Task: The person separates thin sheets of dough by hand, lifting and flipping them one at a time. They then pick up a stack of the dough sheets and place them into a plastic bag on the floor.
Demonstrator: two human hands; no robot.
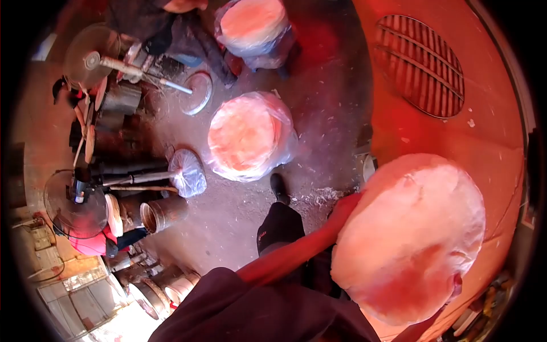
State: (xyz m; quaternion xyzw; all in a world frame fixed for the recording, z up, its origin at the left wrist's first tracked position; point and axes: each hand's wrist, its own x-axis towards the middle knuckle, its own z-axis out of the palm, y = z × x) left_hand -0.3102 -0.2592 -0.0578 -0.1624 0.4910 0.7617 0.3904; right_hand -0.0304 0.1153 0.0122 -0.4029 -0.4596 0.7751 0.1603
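A large, round, pale stack that looks like flatbread (413,233) is held up between my two hands, tilted, in front of the orange surface. My left hand (348,204) grips its upper left edge, and the fingers are mostly hidden behind it. On the lower right rim, the fingers of my right hand (456,286) curl over the edge. Similar round pale stacks wrapped in clear plastic stand away from my hands: one wrapped stack (242,137) near my foot and another wrapped stack (253,23) farther off.
A round slatted grille (421,65) is set in the orange surface (393,134). Along the left stand a metal can (162,215), a plastic-covered bundle (187,172), a fan (77,202) and a pole (148,75). Part of another person (194,40) shows at the top.
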